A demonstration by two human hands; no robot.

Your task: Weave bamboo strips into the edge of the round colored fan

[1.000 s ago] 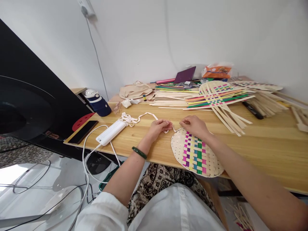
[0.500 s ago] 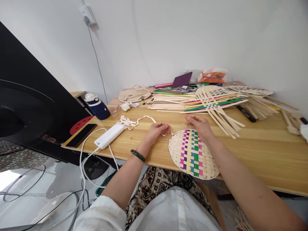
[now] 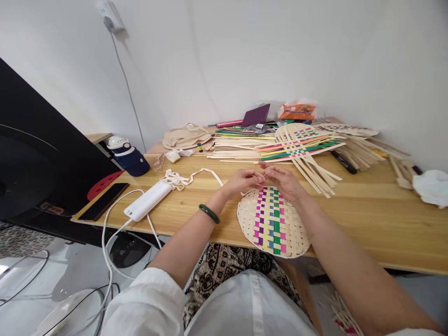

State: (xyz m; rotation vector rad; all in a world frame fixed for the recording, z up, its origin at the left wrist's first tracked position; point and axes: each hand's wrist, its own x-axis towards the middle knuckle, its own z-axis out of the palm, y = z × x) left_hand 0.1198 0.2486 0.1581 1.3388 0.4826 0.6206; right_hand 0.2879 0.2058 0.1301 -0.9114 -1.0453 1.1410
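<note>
A round woven fan face [image 3: 271, 222] with pink, green, yellow and purple strips lies at the wooden table's [image 3: 378, 219] near edge. Both hands hover just above its far rim, fingertips almost touching. My left hand [image 3: 243, 181], a green bangle on its wrist, is closed in a pinch on a cream ribbon [image 3: 196, 175] that trails left across the table. My right hand [image 3: 282, 179] pinches something thin and pale between thumb and forefinger; I cannot make out what it is.
A white power strip [image 3: 144, 206] with cables lies left, beside a phone [image 3: 103, 200] and a navy cap [image 3: 131, 156]. Behind the hands are stacked coloured strips [image 3: 241, 140], a half-woven fan [image 3: 301, 142], a marker [image 3: 343, 161] and a purple notebook [image 3: 257, 114]. White cloth [image 3: 432, 186] lies far right.
My hands drew together over the fan's far rim; the left hand moved right with the ribbon and the right hand rose slightly. The camera view shifted to the right.
</note>
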